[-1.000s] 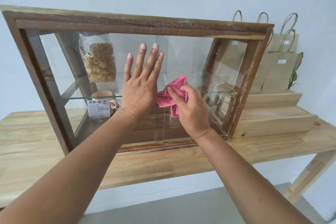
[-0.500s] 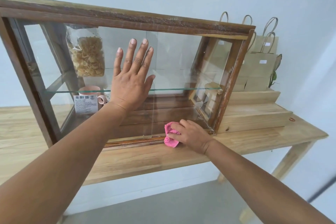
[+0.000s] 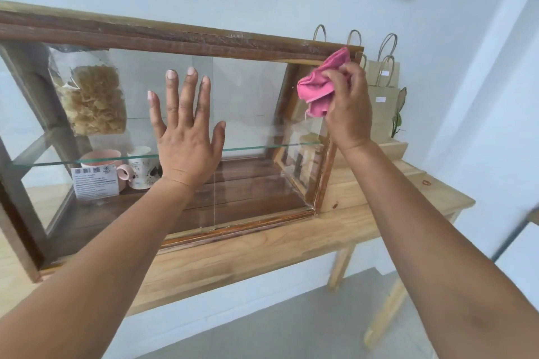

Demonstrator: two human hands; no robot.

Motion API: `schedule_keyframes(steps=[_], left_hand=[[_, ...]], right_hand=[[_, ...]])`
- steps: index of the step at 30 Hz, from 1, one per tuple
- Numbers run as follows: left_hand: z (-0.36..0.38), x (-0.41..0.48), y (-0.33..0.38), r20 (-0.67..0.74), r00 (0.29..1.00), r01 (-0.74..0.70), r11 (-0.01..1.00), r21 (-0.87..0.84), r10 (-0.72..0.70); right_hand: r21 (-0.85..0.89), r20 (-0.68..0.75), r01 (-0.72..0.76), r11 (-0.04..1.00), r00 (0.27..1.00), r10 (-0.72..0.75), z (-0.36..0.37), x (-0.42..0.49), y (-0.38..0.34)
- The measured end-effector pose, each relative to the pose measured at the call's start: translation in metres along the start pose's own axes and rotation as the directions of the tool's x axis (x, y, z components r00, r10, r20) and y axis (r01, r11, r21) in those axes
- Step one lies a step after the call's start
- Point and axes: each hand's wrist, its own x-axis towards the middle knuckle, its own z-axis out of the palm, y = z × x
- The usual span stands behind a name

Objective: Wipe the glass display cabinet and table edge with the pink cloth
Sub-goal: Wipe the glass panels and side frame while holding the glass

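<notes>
A: Head view — the left hand (image 3: pixel 186 151) lies flat on the front glass of the display cabinet (image 3: pixel 180 41), fingers spread wide, holding nothing.

B: And the right hand (image 3: pixel 348 108) is bunched tight around the pink cloth (image 3: pixel 319 87), up at the cabinet's top right corner, against the wooden frame.

A: Inside, a bag of dried goods (image 3: pixel 93 96) stands on the glass shelf (image 3: pixel 250 148), mugs (image 3: pixel 140 166) below it.

B: The cabinet sits on the wooden surface (image 3: pixel 262 253); paper bags (image 3: pixel 382 102) stand just beyond.

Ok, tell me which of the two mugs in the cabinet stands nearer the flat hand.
The white patterned mug, right of the pink mug. It stands beside the left hand pressed on the glass; the pink one sits farther left.
</notes>
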Motion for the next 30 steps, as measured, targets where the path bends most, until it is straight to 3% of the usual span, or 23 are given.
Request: schedule_keyframes(steps=[7,13,15,18,20,22,24,26,28,30], left_hand=[[0.009,-0.001,-0.003,-0.045,0.999,-0.018,0.999,0.027,0.019],[0.010,0.000,-0.003,-0.043,0.999,-0.023,0.998,0.054,0.025],[0.010,0.000,-0.003,-0.040,0.999,-0.025,0.997,0.066,0.028],[0.010,0.000,-0.003,-0.033,0.999,-0.027,0.997,0.071,0.029],[0.012,0.000,-0.004,-0.034,0.999,-0.028,0.997,0.074,0.031],[0.013,0.000,-0.004,-0.035,0.999,-0.032,0.997,0.076,0.035],[0.014,-0.001,-0.003,-0.040,0.998,-0.036,0.996,0.079,0.040],[0.015,-0.001,-0.004,-0.050,0.998,-0.043,0.995,0.088,0.048],[0.015,0.000,-0.005,-0.065,0.997,-0.046,0.995,0.090,0.052],[0.016,0.000,-0.005,-0.074,0.996,-0.047,0.995,0.088,0.054]], right_hand=[[-0.036,0.143,-0.082,0.996,0.986,0.086,0.032,-0.113,-0.011],[0.037,0.443,-0.243,0.969,0.873,0.202,0.039,-0.232,-0.028],[0.107,0.420,-0.325,0.940,0.872,0.253,0.039,-0.226,-0.027],[0.286,0.253,-0.587,0.758,0.809,0.531,0.038,-0.182,-0.029],[0.400,0.111,-0.630,0.666,0.755,0.647,0.039,-0.139,-0.037],[0.490,-0.007,-0.591,0.641,0.733,0.681,0.041,-0.097,-0.047],[0.497,-0.113,-0.522,0.693,0.753,0.648,0.044,-0.067,-0.063],[0.473,-0.161,-0.387,0.792,0.845,0.509,0.054,-0.064,-0.084],[0.464,-0.055,-0.233,0.855,0.956,0.290,0.063,-0.094,-0.102],[0.540,0.140,-0.098,0.836,0.990,0.026,0.067,-0.147,-0.113]])
